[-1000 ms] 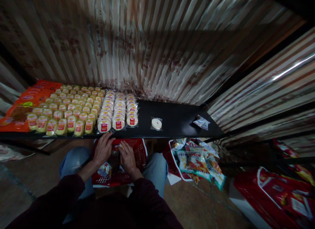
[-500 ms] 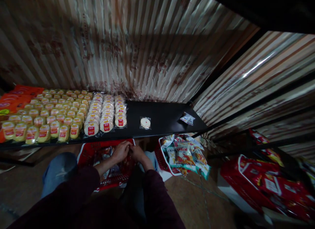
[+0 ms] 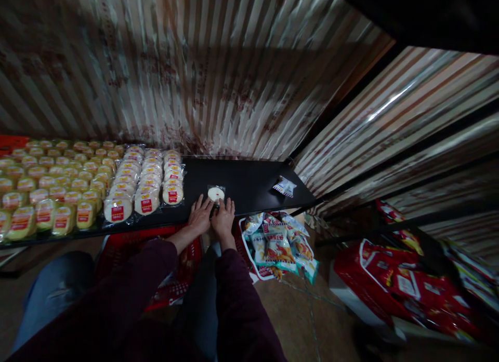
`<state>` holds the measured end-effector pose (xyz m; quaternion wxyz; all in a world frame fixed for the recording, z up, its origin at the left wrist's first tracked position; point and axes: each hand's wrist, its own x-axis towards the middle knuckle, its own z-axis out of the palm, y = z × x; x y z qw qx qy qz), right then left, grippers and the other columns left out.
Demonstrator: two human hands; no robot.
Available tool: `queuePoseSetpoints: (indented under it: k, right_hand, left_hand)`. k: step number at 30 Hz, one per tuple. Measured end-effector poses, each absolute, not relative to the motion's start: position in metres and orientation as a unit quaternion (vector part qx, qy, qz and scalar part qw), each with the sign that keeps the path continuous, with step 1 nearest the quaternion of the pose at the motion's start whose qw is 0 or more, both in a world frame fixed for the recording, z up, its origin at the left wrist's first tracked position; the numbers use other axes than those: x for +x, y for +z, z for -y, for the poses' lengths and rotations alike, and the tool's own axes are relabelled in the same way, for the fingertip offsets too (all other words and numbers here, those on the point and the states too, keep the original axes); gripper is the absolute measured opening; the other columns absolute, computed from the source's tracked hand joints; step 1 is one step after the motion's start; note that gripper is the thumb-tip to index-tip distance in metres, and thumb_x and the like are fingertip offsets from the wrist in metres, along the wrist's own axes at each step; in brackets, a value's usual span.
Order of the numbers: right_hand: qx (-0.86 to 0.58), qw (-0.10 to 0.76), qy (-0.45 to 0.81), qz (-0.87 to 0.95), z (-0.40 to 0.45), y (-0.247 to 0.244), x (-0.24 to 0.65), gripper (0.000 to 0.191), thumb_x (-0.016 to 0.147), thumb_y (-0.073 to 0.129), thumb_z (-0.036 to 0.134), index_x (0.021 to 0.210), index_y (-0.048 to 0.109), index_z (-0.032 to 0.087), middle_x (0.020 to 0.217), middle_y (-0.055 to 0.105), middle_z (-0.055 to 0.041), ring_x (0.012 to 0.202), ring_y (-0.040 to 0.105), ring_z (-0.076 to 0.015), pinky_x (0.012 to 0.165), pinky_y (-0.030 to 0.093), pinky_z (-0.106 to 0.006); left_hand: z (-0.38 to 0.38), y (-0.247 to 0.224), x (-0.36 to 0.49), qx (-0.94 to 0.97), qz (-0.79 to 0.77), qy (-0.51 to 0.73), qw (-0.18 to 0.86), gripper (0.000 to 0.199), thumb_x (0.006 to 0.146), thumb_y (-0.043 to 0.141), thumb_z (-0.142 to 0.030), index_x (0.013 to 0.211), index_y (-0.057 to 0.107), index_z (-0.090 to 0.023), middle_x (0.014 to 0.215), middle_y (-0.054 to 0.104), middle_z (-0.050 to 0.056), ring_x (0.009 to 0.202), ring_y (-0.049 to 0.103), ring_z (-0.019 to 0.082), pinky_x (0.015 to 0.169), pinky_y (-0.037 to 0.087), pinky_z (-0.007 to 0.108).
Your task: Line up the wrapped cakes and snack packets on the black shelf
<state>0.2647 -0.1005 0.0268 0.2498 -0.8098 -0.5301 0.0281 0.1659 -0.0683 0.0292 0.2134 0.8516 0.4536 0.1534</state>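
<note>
A round white packaged cake [image 3: 215, 194] in clear wrap lies flat on the black shelf [image 3: 249, 175]. At its near left edge is my left hand [image 3: 200, 215], fingers stretched out over the shelf's front. Beside it, my right hand [image 3: 223, 218] reaches to the near right edge of the same cake, fingers spread and touching or almost touching the wrapper. Neither hand is wrapped round anything. Left of my hands stand three rows of the same white cakes [image 3: 147, 201] with red labels, leaning on one another.
Yellow packaged cakes [image 3: 62, 216] cover the shelf's left side. A small silver packet [image 3: 284, 186] lies toward its right end. Below are a red basket [image 3: 111, 247] by my legs, a basket of snack bags [image 3: 278, 245], and red packages [image 3: 409, 284] at right.
Both hands have risen from over the red basket to the shelf, at the single white cake, and their fingers have spread. The view has shifted right.
</note>
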Motion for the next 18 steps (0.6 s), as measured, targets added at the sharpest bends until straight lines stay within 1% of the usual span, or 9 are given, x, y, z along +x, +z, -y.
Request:
queuePoseSetpoints:
  k: [3,6,9,12,15,18]
  right_hand:
    - [-0.818,0.227,0.048,0.527,0.100,0.022,0.266,0.046,0.084,0.046,0.015,0.130,0.054,0.013,0.140,0.047,-0.0180,0.137,0.030,-0.0294,0.107,0.029,-0.045]
    - [-0.807,0.242,0.044,0.537,0.110,0.017,0.260,0.044,0.085,0.045,0.015,0.127,0.055,0.013,0.134,0.053,-0.0158,0.134,0.034,-0.0276,0.107,0.030,-0.044]
    - [-0.796,0.274,0.027,0.539,0.127,0.012,0.246,0.040,0.083,0.047,0.015,0.121,0.059,0.013,0.128,0.057,-0.0145,0.129,0.039,-0.0271,0.105,0.033,-0.043]
    - [-0.781,0.308,0.030,0.543,0.145,0.007,0.229,0.034,0.084,0.046,0.018,0.115,0.061,0.014,0.123,0.059,-0.0149,0.123,0.044,-0.0267,0.104,0.035,-0.044]
    - [-0.770,0.364,0.071,0.520,0.156,0.002,0.214,0.031,0.086,0.044,0.024,0.110,0.061,0.014,0.117,0.060,-0.0160,0.116,0.050,-0.0252,0.102,0.037,-0.042]
    - [-0.779,0.442,0.142,0.423,0.154,-0.005,0.209,0.032,0.086,0.043,0.031,0.109,0.058,0.014,0.111,0.063,-0.0163,0.107,0.058,-0.0231,0.094,0.045,-0.037]
  left_hand:
    - [0.071,0.025,0.166,0.862,-0.450,0.137,0.187,0.052,0.082,0.044,-0.014,0.133,0.050,-0.015,0.146,0.043,0.010,0.142,0.018,0.031,0.112,0.020,0.052]
    - [0.083,0.019,0.155,0.875,-0.432,0.145,0.167,0.048,0.082,0.044,-0.015,0.129,0.054,-0.011,0.145,0.043,0.012,0.142,0.019,0.032,0.114,0.018,0.051]
    - [0.102,0.011,0.137,0.878,-0.418,0.176,0.152,0.052,0.081,0.043,-0.010,0.132,0.051,-0.010,0.143,0.045,0.014,0.141,0.022,0.030,0.113,0.021,0.049]
    - [0.120,0.002,0.119,0.878,-0.414,0.199,0.138,0.057,0.079,0.040,-0.004,0.136,0.046,-0.011,0.140,0.047,0.016,0.139,0.028,0.028,0.112,0.025,0.048]
    - [0.130,-0.002,0.108,0.865,-0.437,0.204,0.138,0.056,0.081,0.039,-0.004,0.136,0.045,-0.013,0.136,0.050,0.017,0.136,0.032,0.028,0.109,0.031,0.048]
    - [0.130,-0.001,0.105,0.851,-0.461,0.203,0.146,0.051,0.083,0.038,-0.007,0.133,0.047,-0.013,0.128,0.054,0.018,0.134,0.034,0.029,0.105,0.035,0.047]
